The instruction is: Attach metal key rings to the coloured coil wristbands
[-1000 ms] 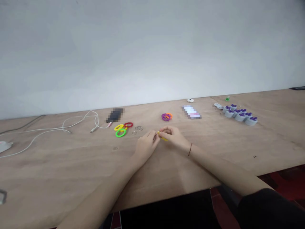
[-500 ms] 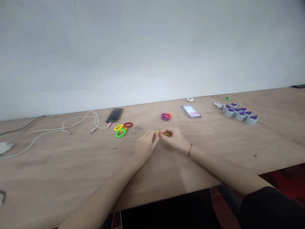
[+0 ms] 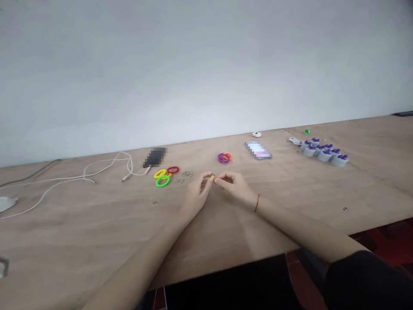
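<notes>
yellow coil wristband (image 3: 212,176), mostly hidden, between both hands' fingertips, over wooden table (image 3: 284,193). left hand (image 3: 196,190) pinching it, thumb against finger. right hand (image 3: 235,187) pinching it too, other fingers curled. near left hand, loose metal rings (image 3: 192,174), then red coil wristband (image 3: 173,173), green coil wristband (image 3: 167,182). beyond hands, purple coil wristband (image 3: 219,159) against orange coil wristband (image 3: 230,155).

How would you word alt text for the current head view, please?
A person's left hand and right hand pinch a small yellow item over a wooden table. Green, red and yellow coils lie to the left; purple-topped containers stand to the right.
</notes>
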A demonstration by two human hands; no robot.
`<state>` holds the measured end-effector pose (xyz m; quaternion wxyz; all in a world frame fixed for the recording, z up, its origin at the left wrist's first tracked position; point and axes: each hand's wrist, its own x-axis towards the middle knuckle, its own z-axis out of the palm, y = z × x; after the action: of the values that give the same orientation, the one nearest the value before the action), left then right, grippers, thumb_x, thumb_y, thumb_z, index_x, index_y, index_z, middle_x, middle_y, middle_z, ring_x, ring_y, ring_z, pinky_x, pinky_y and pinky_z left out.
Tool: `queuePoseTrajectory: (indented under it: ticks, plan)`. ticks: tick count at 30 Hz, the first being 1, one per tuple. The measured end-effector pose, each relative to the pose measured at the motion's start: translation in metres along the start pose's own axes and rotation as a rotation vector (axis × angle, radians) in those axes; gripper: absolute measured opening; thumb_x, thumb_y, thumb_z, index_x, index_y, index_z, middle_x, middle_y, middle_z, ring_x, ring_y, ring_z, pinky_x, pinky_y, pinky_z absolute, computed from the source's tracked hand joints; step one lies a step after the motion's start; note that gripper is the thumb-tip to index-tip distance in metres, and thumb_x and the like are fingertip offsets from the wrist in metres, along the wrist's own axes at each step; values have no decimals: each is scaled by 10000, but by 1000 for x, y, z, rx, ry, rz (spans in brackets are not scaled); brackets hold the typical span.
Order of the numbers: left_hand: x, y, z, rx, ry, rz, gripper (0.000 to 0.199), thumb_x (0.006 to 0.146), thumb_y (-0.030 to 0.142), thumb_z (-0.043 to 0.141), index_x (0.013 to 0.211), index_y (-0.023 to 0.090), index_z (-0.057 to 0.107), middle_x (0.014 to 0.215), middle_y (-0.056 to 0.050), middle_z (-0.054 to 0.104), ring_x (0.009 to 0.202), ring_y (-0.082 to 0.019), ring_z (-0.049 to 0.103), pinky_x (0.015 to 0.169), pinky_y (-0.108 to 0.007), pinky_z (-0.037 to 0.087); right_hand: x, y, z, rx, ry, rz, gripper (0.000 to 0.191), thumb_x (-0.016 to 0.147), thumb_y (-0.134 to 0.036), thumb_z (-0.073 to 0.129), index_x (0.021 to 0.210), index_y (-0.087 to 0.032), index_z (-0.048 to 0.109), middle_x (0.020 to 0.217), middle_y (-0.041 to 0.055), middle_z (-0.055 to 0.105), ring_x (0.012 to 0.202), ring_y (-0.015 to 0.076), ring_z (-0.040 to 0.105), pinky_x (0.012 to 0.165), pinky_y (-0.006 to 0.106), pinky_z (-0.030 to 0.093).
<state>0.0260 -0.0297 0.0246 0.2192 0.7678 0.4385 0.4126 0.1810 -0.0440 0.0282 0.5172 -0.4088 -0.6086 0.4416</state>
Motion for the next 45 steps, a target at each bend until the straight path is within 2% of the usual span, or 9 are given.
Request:
queuePoseTrajectory:
  ticks: [3,8,12,17,20,25,31,38,45]
  plan:
    - [1,1,0,-131,-76,-38,284,853,363,430,998,179,590,998,-45,645,930,-169,586,840,-290,448,2,1,-4,-37,-6,29,247,764,-360,526,746,-136,628,668,19,625,601,123,574,570,238,444]
    - [2,-1,0,-307,-151,-120,307,834,394,457,956,160,614,946,-53,655,887,-178,598,828,-305,469,7,9,-14,-169,-76,0,289,768,-344,551,976,-158,626,791,49,667,607,136,609,578,258,483]
    - [3,-5,2,-394,-183,-195,312,804,423,493,878,147,619,900,-49,657,870,-182,600,806,-309,489,7,9,-19,-309,-159,-115,246,809,-341,498,887,-167,653,786,42,670,661,141,604,614,261,486]
    - [5,-7,2,-503,-204,-224,345,802,392,504,1056,173,584,1106,-70,615,985,-199,580,836,-320,485,8,4,-22,-328,-215,-175,266,834,-338,443,869,-153,632,796,33,656,694,132,585,615,243,470]
    - [4,-7,2,-471,-241,-166,351,777,347,550,1086,182,573,1115,-72,614,992,-203,581,842,-332,485,9,3,-25,-319,-235,-174,263,837,-326,427,859,-154,624,792,33,650,673,133,580,596,246,461]
    - [1,-5,0,-327,-218,-44,252,781,360,537,929,163,587,948,-46,655,890,-176,608,847,-339,476,7,1,-24,-368,-262,-205,225,822,-286,436,823,-166,627,777,23,650,700,143,573,605,243,446]
    - [1,5,-6,-68,-212,-4,185,813,323,471,890,172,546,805,-11,642,739,-142,604,689,-266,488,6,7,-13,-377,-118,-189,174,793,-254,456,741,-156,589,686,2,597,623,112,516,561,215,404]
    - [0,3,-6,114,-114,97,129,808,267,475,868,181,550,786,-7,626,716,-133,583,658,-250,459,7,11,-3,-35,-94,129,145,754,-292,469,694,-172,522,570,-33,498,423,86,460,391,213,399]
    - [-2,2,-4,198,-61,179,128,817,240,457,901,187,538,864,-24,629,769,-138,593,695,-262,466,6,10,7,202,-9,356,98,663,-270,514,699,-182,489,449,-65,413,365,81,421,323,195,373]
